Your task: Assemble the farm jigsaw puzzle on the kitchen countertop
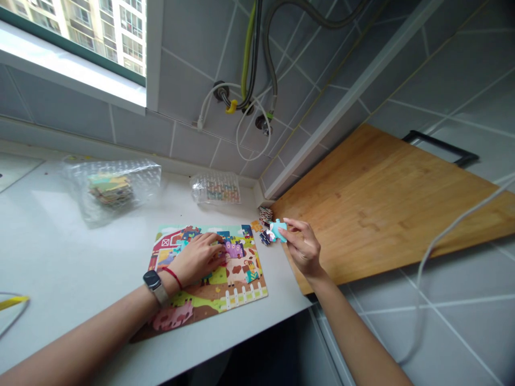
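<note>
A farm-scene jigsaw puzzle (241,292) lies on the white counter, with a red barn, a spotted cow, a pink pig and a white fence. My left hand (199,256) rests palm down across its upper middle, fingers stretched toward a purple patch; it covers part of the picture. On that wrist are a watch and a red cord. To the right of the puzzle, my right hand (303,246) pinches a light blue puzzle piece (278,229) between thumb and fingers. Just behind this piece sit a small stack of puzzle pieces (266,215) and an orange piece (256,226).
A clear bag (116,187) with a stack of puzzle pieces lies at the back left. Another clear bag of pieces (217,187) is against the wall. A wooden board (386,209) leans on the right, with a white cable (438,236) across it. Hoses (270,59) hang above.
</note>
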Motion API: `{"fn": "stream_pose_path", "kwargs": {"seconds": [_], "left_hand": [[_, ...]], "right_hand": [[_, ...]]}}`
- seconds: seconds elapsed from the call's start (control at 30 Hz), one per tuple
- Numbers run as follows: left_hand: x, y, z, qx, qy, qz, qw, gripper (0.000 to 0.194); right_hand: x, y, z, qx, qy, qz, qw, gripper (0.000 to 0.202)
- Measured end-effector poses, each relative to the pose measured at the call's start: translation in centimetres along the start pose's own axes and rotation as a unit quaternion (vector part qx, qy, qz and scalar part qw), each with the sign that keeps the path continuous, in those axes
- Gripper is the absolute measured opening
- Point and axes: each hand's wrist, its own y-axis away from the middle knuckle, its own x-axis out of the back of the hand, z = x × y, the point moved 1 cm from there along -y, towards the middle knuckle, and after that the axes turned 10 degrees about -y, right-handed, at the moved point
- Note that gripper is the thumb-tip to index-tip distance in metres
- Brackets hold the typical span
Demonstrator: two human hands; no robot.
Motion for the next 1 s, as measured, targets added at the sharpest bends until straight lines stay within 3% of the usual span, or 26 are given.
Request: {"fn": "stream_pose_path", "kwargs": {"seconds": [0.13,0.23,0.3,0.4,0.47,0.57,0.67,0.77,0.87,0.93,1.0], "left_hand": [[0.5,-0.3,0.0,0.013,0.048,0.002,0.999,0.029],[1.2,-0.7,-0.6,0.111,0.163,0.01,0.98,0.052],[1.5,-0.9,-1.3,0.216,0.264,0.03,0.94,0.066],[1.5,-1.3,-2.4,0.327,0.434,0.046,0.838,0.082],[1.6,-1.6,-2.9,0.357,0.513,0.046,0.779,0.087],[2.6,-2.1,-3.1,0.359,0.553,0.047,0.751,0.086],[4.7,-2.5,-2.9,0.326,0.519,0.046,0.789,0.082],[7.2,-2.0,-2.9,0.271,0.368,0.044,0.888,0.068],[8.9,-0.1,-3.4,0.18,0.167,-0.014,0.969,0.046],[9.1,1.7,-3.9,0.111,0.076,-0.073,0.988,0.035],[8.8,3.6,-4.6,0.061,0.028,-0.116,0.991,0.037]], "right_hand": [[-1.4,1.4,-0.3,-0.041,-0.035,0.015,0.998,0.044],[-3.5,3.8,-2.0,-0.076,-0.054,0.012,0.996,0.044],[-5.2,5.8,-3.7,-0.082,-0.067,-0.021,0.994,0.049],[-7.9,8.2,-6.0,-0.07,-0.083,-0.098,0.989,0.055],[-9.3,9.4,-7.0,-0.058,-0.06,-0.144,0.986,0.061],[-10.3,10.6,-7.7,-0.081,-0.026,-0.147,0.985,0.066],[-10.1,11.2,-8.1,-0.12,-0.041,-0.095,0.987,0.057],[-9.9,11.3,-8.6,-0.126,-0.058,-0.067,0.988,0.05],[-9.9,11.2,-8.6,-0.137,-0.061,-0.052,0.987,0.046],[-10.0,11.1,-8.4,-0.147,-0.063,-0.036,0.987,0.044],[-10.1,11.0,-8.2,-0.154,-0.067,-0.018,0.986,0.042]]}}
